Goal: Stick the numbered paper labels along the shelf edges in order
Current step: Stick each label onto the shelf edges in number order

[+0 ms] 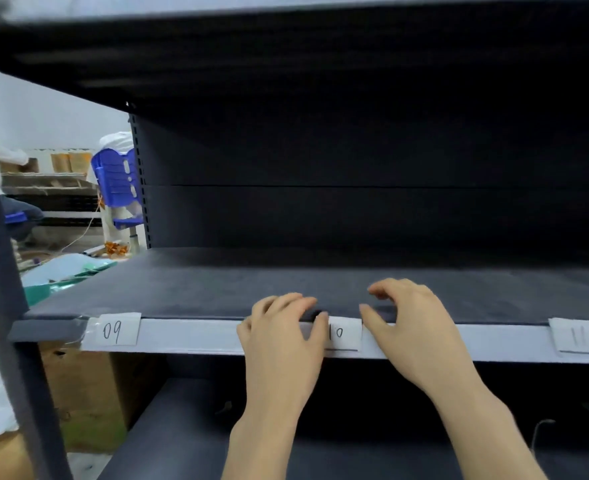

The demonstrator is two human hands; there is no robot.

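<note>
Dark shelf (286, 285) with a pale front edge (199, 336), cluttered room off to the left, label 09 (117, 329), left hand (282, 337) thumb pressing label 10 (343, 334), right hand (414, 327) fingers loosely curled beside it, label 11 (578, 336) far right

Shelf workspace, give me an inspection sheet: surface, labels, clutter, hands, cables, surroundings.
Surface: dark shelf, bare; pale front edge strip.
Job's things: label 09 at left, label 10 in the middle, label 11 at right, all on the strip.
Clutter: nothing seen on the shelf.
Hands: left hand and right hand either side of label 10, thumbs at its edges.
Cables: thin cord on the floor.
Surroundings: blue chairs, cardboard box below.
</note>
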